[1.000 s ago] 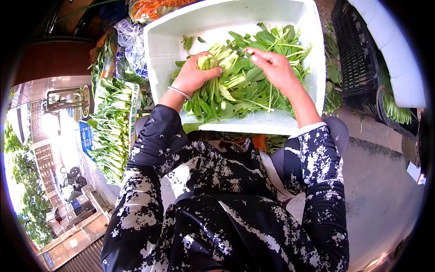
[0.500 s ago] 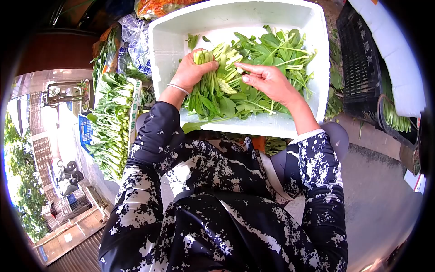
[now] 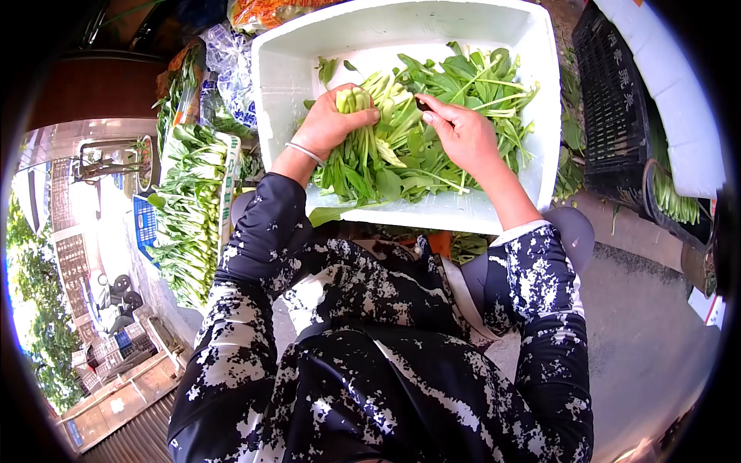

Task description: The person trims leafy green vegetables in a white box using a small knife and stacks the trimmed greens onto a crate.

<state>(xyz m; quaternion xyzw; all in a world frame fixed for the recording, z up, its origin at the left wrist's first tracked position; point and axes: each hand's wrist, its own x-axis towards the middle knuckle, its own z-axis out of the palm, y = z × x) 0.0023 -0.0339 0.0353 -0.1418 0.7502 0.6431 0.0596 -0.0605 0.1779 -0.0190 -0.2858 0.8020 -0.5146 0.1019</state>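
A white foam box [image 3: 266, 100] holds loose leafy greens [image 3: 463, 77]. Over its left part, my left hand [image 3: 332, 123] is wrapped round a bunch of greens [image 3: 359, 158], with the pale cut stem ends up and the leaves hanging down. My right hand [image 3: 463, 135] is to the right of the bunch, its thumb and index finger closed on a small dark object [image 3: 421, 104] too small to name. Pale stems lie between the two hands.
Stacked greens [image 3: 189, 216] and a blue crate [image 3: 145, 224] are on the left, below plastic bags [image 3: 231, 69]. A black crate [image 3: 610, 100] and a white foam piece [image 3: 679, 100] stand on the right. Grey floor [image 3: 633, 332] lies at lower right.
Compared with the earlier frames, the box sits slightly further right in view. My right hand went towards the bunch, then back a little right, and the dark object now shows at its fingertips.
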